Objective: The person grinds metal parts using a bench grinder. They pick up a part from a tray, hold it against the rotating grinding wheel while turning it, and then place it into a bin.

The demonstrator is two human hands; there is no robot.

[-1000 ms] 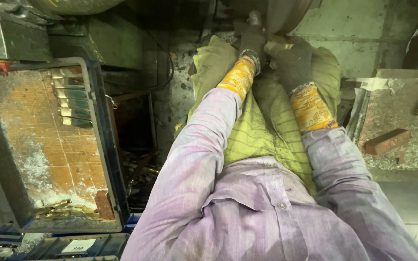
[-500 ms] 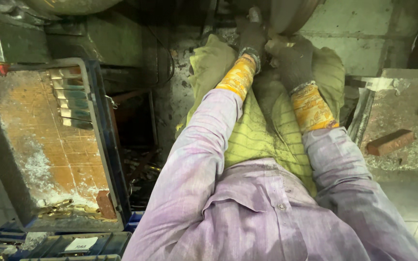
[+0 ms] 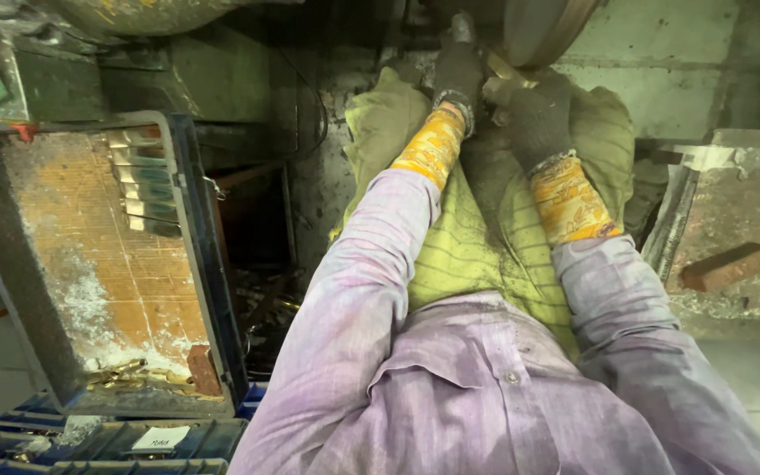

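At the top of the frame, toward twelve o'clock from the worker's chest, both gloved hands are meeting under the rim of a spinning-type buffing wheel [image 3: 538, 31]. The left hand [image 3: 459, 75] is curling closed around the near end of a small brass-coloured piece [image 3: 505, 72], while the right hand [image 3: 534, 119] is pinching the same piece from the four o'clock side. The piece's long axis is running roughly from ten to four o'clock, its far end pointing up at the wheel, and it is lying between the two sets of fingers, touching both. The right hand is sitting slightly closer to the wheel's edge. At nine o'clock a worn tray [image 3: 10, 290] is holding a few brass parts [image 3: 120, 374] in its lower corner, well apart from the hands.
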